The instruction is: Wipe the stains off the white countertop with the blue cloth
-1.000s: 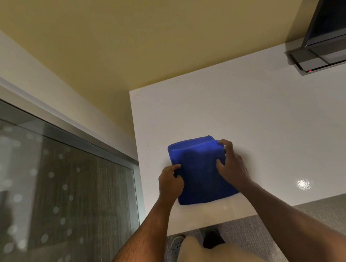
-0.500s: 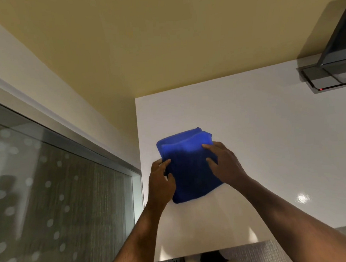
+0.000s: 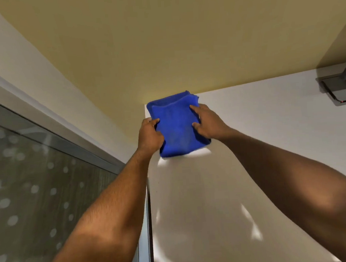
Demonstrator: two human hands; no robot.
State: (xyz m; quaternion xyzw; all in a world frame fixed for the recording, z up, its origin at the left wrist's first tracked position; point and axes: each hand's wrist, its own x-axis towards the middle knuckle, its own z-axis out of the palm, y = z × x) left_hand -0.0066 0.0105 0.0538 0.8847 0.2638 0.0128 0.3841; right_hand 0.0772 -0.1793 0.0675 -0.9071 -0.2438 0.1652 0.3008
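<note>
A folded blue cloth (image 3: 176, 126) lies flat on the white countertop (image 3: 271, 144), pushed into the far left corner where the counter meets the yellow wall. My left hand (image 3: 149, 135) grips the cloth's left edge at the counter's side. My right hand (image 3: 207, 122) presses down on the cloth's right side with fingers spread. Both arms are stretched far forward. I can make out no stains on the glossy surface around the cloth.
A yellow wall (image 3: 162, 49) closes off the back of the counter. A glass panel with a metal frame (image 3: 48, 180) runs along the left side. A dark screen base (image 3: 341, 90) stands at the far right.
Both hands have slid the cloth away from me, from the near part of the counter up to the back left corner by the wall.
</note>
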